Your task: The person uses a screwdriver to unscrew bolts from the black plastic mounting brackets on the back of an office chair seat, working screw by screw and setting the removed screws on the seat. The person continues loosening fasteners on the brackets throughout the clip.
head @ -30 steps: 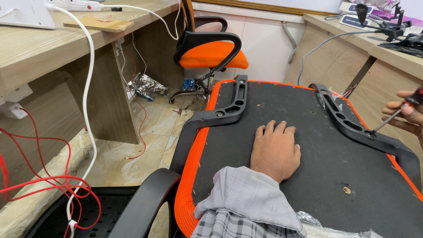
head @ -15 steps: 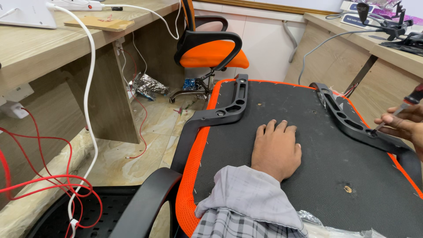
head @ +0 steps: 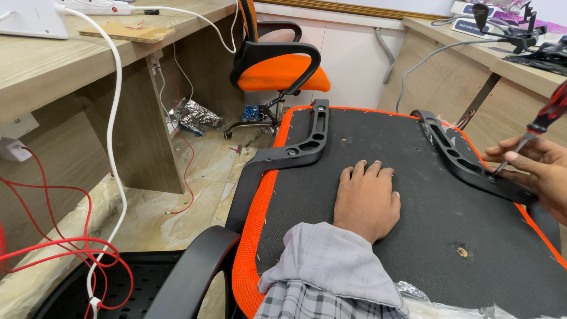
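The left hand (head: pixel 367 199) lies flat and open on the black underside of the chair seat (head: pixel 413 248), near the middle. On the right, the right hand (head: pixel 540 171) holds a red-handled screwdriver (head: pixel 534 131), its tip on the black armrest bracket (head: pixel 469 165).

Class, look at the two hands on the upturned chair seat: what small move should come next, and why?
Probably turn the screwdriver in the right hand. Its tip already sits in the right armrest bracket, and the left hand lies flat on the seat underside, bracing it.
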